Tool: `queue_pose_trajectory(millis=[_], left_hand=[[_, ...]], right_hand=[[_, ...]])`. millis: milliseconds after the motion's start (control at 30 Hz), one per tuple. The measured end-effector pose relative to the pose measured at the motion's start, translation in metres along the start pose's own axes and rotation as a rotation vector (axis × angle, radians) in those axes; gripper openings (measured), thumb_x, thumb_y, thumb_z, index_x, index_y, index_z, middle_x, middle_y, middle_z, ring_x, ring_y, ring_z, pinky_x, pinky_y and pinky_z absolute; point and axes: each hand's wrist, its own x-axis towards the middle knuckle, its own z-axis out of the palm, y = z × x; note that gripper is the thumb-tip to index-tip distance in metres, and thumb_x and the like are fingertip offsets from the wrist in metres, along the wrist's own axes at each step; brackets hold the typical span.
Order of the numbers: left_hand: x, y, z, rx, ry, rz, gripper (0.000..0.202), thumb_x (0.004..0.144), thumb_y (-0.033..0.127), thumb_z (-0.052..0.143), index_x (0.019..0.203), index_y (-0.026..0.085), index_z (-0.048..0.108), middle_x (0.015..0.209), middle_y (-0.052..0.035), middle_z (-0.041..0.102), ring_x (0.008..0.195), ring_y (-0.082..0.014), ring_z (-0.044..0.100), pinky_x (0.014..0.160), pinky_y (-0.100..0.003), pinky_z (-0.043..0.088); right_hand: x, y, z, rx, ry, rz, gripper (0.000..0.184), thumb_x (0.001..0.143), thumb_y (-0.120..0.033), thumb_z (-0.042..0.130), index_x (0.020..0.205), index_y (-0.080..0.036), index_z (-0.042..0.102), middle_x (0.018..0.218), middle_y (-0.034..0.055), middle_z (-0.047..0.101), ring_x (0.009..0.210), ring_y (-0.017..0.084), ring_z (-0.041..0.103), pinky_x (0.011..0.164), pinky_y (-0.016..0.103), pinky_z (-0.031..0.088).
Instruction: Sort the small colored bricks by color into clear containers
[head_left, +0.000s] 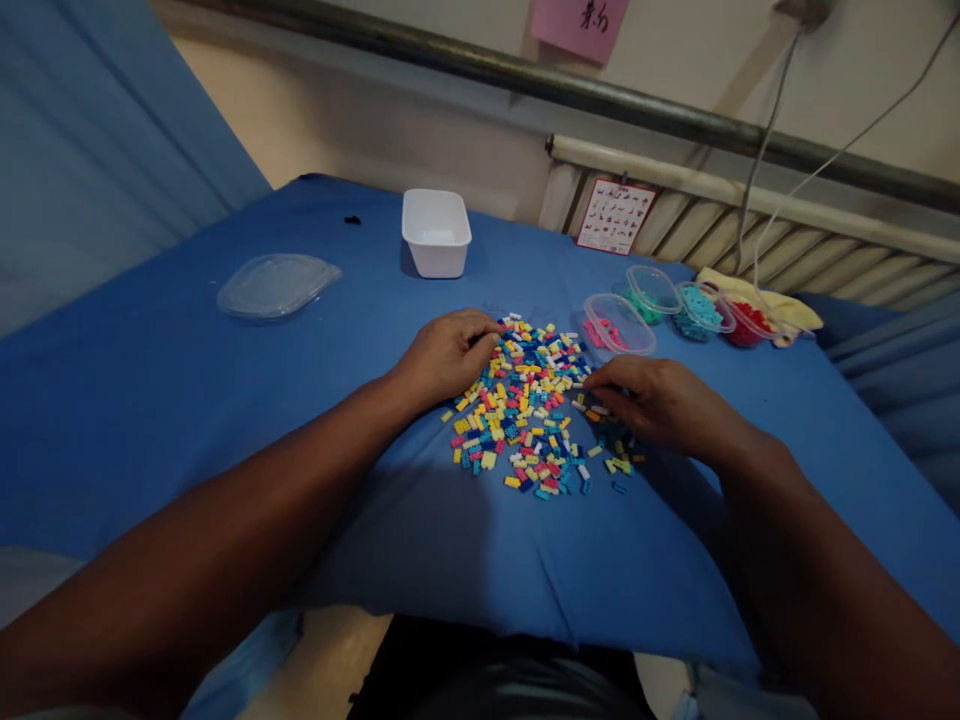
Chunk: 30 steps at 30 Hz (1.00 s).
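Note:
A spread pile of small toy building bricks (525,395) in yellow, blue, pink, white and other colours lies on a blue cloth. My left hand (450,352) rests at the pile's far left edge, fingers curled and thumb close to the index finger. Across the pile, my right hand (664,402) has its thumb and fingers drawn together at the right edge, beside a few pale bricks. What either hand holds, if anything, is hidden or too small to name. Just beyond the right hand, a clear tub (637,340) contains pink bricks (606,333).
Behind it stand clear tubs with green bricks (643,303), light-blue bricks (699,308) and red bricks (746,322), near a yellow cloth (787,302). A white container (437,255) stands at the back. A clear lid (277,285) lies left. A radiator (675,230) lines the wall.

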Motion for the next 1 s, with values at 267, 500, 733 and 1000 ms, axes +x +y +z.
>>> queue_pose_trajectory(millis=[267,500,733,1000], left_hand=[[-0.001,-0.001,0.000,0.019,0.002,-0.009,0.028,0.103,0.032,0.057,0.108,0.021,0.082,0.118,-0.0070,0.082,0.113,-0.0245,0.076,0.105,-0.042,0.059],[0.000,0.001,-0.001,0.023,0.000,-0.008,0.029,0.103,0.031,0.056,0.108,0.020,0.082,0.117,-0.0075,0.082,0.111,-0.0244,0.077,0.103,-0.042,0.060],[-0.001,0.000,0.000,0.016,0.004,0.000,0.028,0.102,0.030,0.057,0.109,0.021,0.083,0.118,-0.0076,0.082,0.112,-0.0245,0.077,0.105,-0.042,0.060],[0.000,0.000,0.000,0.005,0.012,0.016,0.028,0.102,0.030,0.057,0.107,0.020,0.082,0.115,-0.0071,0.082,0.110,-0.0243,0.077,0.103,-0.041,0.059]], right_hand=[[-0.004,-0.003,-0.003,0.057,-0.129,-0.087,0.015,0.106,-0.027,0.066,0.113,-0.023,0.080,0.104,0.0065,0.082,0.092,0.021,0.075,0.082,0.033,0.055],[-0.004,0.011,0.001,-0.041,-0.098,-0.014,0.018,0.106,-0.022,0.063,0.111,-0.023,0.081,0.106,0.0068,0.083,0.093,0.023,0.077,0.082,0.034,0.056],[-0.007,0.000,-0.004,-0.074,-0.108,-0.088,0.016,0.106,-0.024,0.065,0.109,-0.024,0.082,0.100,0.0063,0.080,0.091,0.022,0.074,0.081,0.033,0.052],[0.000,-0.017,0.001,-0.208,-0.256,-0.002,0.017,0.100,-0.016,0.063,0.095,-0.021,0.079,0.095,0.0064,0.078,0.086,0.021,0.069,0.072,0.031,0.042]])
